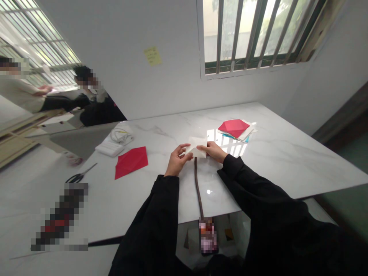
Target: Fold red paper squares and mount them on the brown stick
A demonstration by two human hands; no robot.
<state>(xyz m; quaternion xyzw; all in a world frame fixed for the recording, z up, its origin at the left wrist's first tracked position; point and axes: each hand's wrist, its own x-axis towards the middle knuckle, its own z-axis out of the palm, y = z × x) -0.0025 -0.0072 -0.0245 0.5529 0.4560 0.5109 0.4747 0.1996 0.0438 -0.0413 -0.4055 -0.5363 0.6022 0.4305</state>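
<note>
A small sheet of cream paper point(197, 142) is held up between my two hands over the marble-patterned table. My left hand point(177, 158) grips its left edge, thumb below and fingers above. On the right side, my right hand point(213, 151) pinches the same sheet, its thumb lying across the front. Below the paper a dark cord or strap point(197, 188) runs down to a phone-like device point(208, 235) hanging near my lap, its screen blurred out. Left of my hands lies a creased red paper sheet point(132, 161), apart from them.
Red, white and blue folded papers point(234, 128) are stacked toward the back right of the table point(273, 153). Scissors point(80, 176), a white box point(109, 148) and a coiled cable point(122, 134) lie left. Two people sit beyond. A yellow note point(153, 56) sticks to the wall.
</note>
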